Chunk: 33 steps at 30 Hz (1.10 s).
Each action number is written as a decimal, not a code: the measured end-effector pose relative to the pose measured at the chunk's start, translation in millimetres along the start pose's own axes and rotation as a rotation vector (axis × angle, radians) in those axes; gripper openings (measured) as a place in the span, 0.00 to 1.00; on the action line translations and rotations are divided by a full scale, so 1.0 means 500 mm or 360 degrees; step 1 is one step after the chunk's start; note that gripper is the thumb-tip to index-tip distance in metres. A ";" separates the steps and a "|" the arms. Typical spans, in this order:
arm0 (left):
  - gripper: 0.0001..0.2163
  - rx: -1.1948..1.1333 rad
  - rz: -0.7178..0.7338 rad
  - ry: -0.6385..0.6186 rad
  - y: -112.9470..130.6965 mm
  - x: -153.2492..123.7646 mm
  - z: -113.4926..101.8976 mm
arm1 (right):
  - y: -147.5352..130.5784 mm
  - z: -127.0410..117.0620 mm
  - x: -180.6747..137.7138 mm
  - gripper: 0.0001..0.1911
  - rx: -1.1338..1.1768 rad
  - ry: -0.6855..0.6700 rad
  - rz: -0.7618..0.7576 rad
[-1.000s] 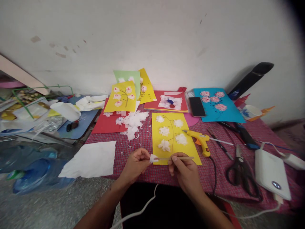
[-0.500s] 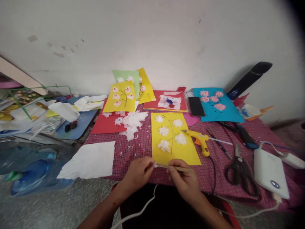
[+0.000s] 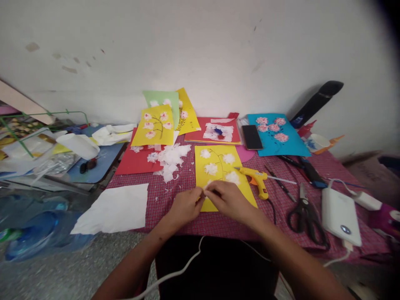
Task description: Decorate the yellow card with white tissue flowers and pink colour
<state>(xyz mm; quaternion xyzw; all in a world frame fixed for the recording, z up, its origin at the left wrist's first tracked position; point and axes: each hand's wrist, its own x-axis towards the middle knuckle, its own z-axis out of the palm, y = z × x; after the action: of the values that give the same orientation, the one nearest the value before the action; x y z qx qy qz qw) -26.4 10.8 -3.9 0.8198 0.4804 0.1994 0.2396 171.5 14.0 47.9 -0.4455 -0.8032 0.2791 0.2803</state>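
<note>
Over the lower edge of a yellow card (image 3: 245, 193), my left hand (image 3: 186, 204) and my right hand (image 3: 227, 199) meet with pinched fingertips. A tiny whitish scrap of paper (image 3: 204, 192) shows where they touch; most of it is hidden by the fingers. Fluffy white paper flowers (image 3: 211, 168) sit on the card along a drawn branch, and my right hand covers part of the lowest one. A yellow hot glue gun (image 3: 254, 177) lies to the right, its nozzle over the card's edge.
White paper scraps (image 3: 171, 158) lie in a heap left of the card, near a torn white sheet (image 3: 115, 208). Scissors (image 3: 306, 216), a power bank (image 3: 340, 216) and a phone (image 3: 252, 137) are on the right. Finished flower cards (image 3: 155, 125) lean at the back. A white cable (image 3: 187, 275) crosses my lap.
Both hands have moved up onto the yellow card's lower edge, and the right has come against the left. The flat beige stick that my right hand held is no longer visible.
</note>
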 end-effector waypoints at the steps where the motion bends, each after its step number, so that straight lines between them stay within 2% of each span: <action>1: 0.07 -0.0027 -0.0056 0.0032 -0.003 0.011 0.000 | -0.001 -0.008 0.028 0.09 -0.0104 -0.0085 -0.0001; 4: 0.02 -0.0197 -0.0156 0.0120 -0.013 0.035 0.006 | -0.001 -0.025 0.091 0.10 -0.0374 -0.0258 -0.0025; 7: 0.01 -0.0328 -0.0195 0.0179 -0.017 0.046 0.013 | 0.005 -0.028 0.113 0.10 -0.0475 -0.0361 -0.0045; 17: 0.04 -0.0371 -0.0220 0.0216 -0.009 0.053 0.020 | 0.009 -0.027 0.104 0.10 -0.0577 -0.0451 -0.0090; 25: 0.03 -0.0332 -0.0208 0.0235 -0.015 0.057 0.030 | 0.008 -0.028 0.101 0.10 -0.0658 -0.0439 -0.0160; 33: 0.07 -0.0287 -0.0193 0.0259 -0.011 0.057 0.028 | 0.006 -0.029 0.103 0.11 -0.0672 -0.0454 -0.0204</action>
<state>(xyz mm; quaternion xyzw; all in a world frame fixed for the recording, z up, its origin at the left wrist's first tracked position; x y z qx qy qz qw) -9.5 35.5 -16.0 0.7454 0.5270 0.2928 0.2843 160.4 63.3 66.2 -0.3983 -0.9017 0.1468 0.0820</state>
